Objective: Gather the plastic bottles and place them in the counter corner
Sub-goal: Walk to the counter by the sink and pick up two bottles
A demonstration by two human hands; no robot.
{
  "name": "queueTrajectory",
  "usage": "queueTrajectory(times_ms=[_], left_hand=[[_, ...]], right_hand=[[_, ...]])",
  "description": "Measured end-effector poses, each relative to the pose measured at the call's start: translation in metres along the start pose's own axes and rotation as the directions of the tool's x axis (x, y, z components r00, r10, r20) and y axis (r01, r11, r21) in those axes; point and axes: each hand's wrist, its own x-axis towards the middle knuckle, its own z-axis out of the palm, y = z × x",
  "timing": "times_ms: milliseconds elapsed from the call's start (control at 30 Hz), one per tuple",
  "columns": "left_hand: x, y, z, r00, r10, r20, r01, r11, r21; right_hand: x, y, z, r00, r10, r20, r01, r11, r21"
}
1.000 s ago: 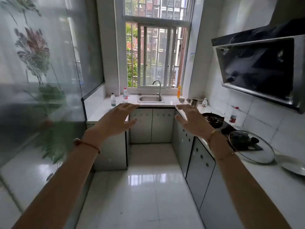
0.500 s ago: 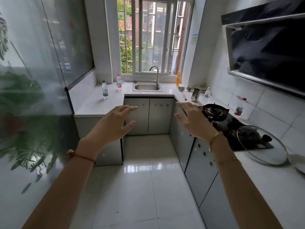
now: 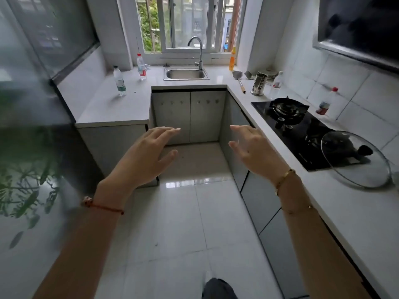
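Closer now than a second ago, my left hand (image 3: 142, 156) and right hand (image 3: 255, 147) hover spread and empty over glossy tile; clear ribbed green-label bottle (image 3: 119, 81) and red-label bottle (image 3: 141, 66) stand on the smooth left counter (image 3: 103, 108)

No text, brand, number or sign can be read anywhere. Labels are seen only as bands of colour: a green one on the bottle (image 3: 119, 81) standing left of the sink (image 3: 186, 74), a red one on the bottle (image 3: 141, 66) just left of the sink, and a red one on the red-capped bottle (image 3: 325, 102) far right of the sink by the tiled wall. Their print is too small and blurred to be made out.
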Motion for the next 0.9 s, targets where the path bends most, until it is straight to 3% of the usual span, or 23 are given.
queueTrajectory(times_ms=[900], left_hand=[[0.23, -0.05, 0.124, 0.984, -0.176, 0.024, 0.177, 0.983, -0.038]], right_hand=[[0.216, 0.182, 0.05, 0.985, 0.01, 0.175, -0.011, 1.0, 0.003]])
